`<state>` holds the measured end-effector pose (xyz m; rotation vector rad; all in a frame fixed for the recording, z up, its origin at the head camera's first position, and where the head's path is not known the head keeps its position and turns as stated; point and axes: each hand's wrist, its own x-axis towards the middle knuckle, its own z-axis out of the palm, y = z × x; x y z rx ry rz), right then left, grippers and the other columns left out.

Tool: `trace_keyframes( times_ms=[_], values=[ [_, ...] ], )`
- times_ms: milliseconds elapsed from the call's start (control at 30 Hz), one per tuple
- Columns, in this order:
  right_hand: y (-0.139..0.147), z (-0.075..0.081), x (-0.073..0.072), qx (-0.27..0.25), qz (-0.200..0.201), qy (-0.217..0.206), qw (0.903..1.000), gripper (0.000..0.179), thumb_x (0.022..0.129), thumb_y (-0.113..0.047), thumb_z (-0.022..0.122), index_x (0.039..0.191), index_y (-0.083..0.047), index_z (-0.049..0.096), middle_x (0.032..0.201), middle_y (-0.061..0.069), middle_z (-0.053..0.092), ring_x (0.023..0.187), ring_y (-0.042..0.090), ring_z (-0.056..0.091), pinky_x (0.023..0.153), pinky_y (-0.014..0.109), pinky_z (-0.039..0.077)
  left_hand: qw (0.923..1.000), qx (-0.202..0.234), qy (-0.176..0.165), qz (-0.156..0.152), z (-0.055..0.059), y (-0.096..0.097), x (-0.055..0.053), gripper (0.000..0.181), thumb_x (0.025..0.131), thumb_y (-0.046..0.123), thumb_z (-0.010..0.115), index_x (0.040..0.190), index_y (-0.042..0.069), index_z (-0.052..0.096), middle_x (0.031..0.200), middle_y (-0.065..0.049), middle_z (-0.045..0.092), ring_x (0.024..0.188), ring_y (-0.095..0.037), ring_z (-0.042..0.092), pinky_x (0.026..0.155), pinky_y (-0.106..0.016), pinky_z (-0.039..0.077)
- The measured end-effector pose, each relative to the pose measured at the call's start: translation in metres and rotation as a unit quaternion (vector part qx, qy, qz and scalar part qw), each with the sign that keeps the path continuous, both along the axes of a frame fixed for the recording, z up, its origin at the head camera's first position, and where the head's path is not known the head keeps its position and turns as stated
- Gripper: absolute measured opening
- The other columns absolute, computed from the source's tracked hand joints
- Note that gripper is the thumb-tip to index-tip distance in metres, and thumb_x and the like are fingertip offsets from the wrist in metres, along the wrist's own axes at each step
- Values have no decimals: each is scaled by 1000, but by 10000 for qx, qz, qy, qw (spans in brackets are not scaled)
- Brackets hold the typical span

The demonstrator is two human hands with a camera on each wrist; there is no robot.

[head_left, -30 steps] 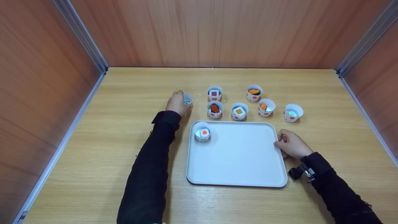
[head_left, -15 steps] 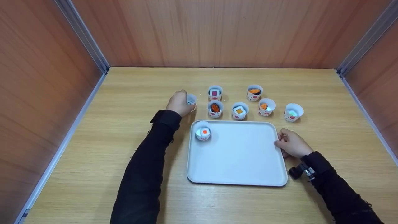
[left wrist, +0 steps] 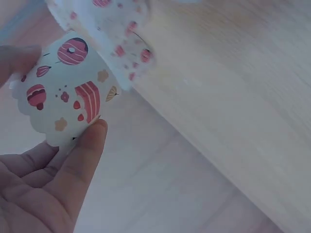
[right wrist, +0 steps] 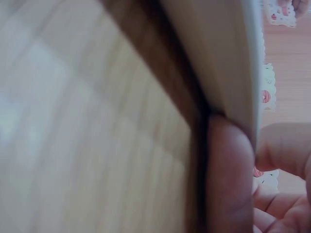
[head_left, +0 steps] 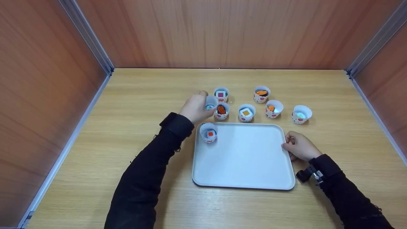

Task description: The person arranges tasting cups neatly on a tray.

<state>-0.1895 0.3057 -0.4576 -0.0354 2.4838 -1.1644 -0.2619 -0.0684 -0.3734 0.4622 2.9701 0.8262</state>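
My left hand (head_left: 195,108) grips a paper baking cup (head_left: 211,102) between thumb and fingers, just left of two other cups behind the tray. In the left wrist view the held cup (left wrist: 63,92) is white with printed pink cakes and donuts. On the white tray (head_left: 244,156), at its far left corner, one cup (head_left: 208,133) with a small white-and-orange piece inside stands upright. My right hand (head_left: 300,146) pinches the tray's right edge; the right wrist view has a finger (right wrist: 228,170) against the tray's side wall (right wrist: 218,53).
Behind the tray several filled cups stand on the wooden table: one with a purple square (head_left: 221,94), one red-orange (head_left: 221,110), one yellow-topped (head_left: 246,113), two with orange pieces (head_left: 261,94) (head_left: 274,109), one pale green (head_left: 301,114). Wood-grain panels (head_left: 219,35) enclose the table.
My left hand has carried the paper cup to the right, toward the pair of cups behind the tray's left end. The right hand and tray have stayed in place.
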Motion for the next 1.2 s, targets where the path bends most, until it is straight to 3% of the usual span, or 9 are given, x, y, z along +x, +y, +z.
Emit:
trace_keyframes(
  times_ms=[133,300,400,633,933,1200],
  values=[
    [0,0,0,-21,24,47,10000,15,93,-9,55,98,1,45,72,1,49,54,13,58,51,30,56,9991,79,14,-427,-2,17,12,62,85,25,74,133,-5,49,120,-17,59,102,-25,60,88,-35,54],
    [1,0,0,-85,52,12,9999,15,93,-9,55,99,1,45,72,1,50,54,12,58,52,30,56,9955,44,13,-951,-12,36,22,62,83,22,75,132,-5,48,129,-18,55,111,-26,58,95,-33,51],
    [1,0,-1,-117,30,-39,9999,16,94,-9,55,99,1,44,72,1,50,55,12,59,52,30,56,9933,-84,-180,-1138,-19,46,26,62,84,23,75,132,-5,48,131,-19,53,111,-26,58,95,-33,51],
    [1,-1,0,-178,11,-19,9998,15,93,-8,55,98,1,45,71,1,51,54,13,60,52,31,56,9909,-471,-639,-1086,-32,63,29,61,84,28,76,132,2,49,125,-13,57,105,-20,58,94,-33,52],
    [1,0,0,-159,36,-2,9999,15,93,-9,55,99,1,45,72,0,50,54,12,59,51,30,56,9887,-698,-660,-1153,-45,67,30,57,84,32,76,128,3,54,119,-11,59,98,-18,57,92,-32,53],
    [2,-2,0,-83,52,23,9999,14,93,-8,55,98,1,45,70,0,50,53,12,59,51,30,56,9871,-845,-544,-1245,-50,66,31,58,83,31,76,127,1,54,116,-11,58,98,-19,55,88,-31,52]
  ],
)
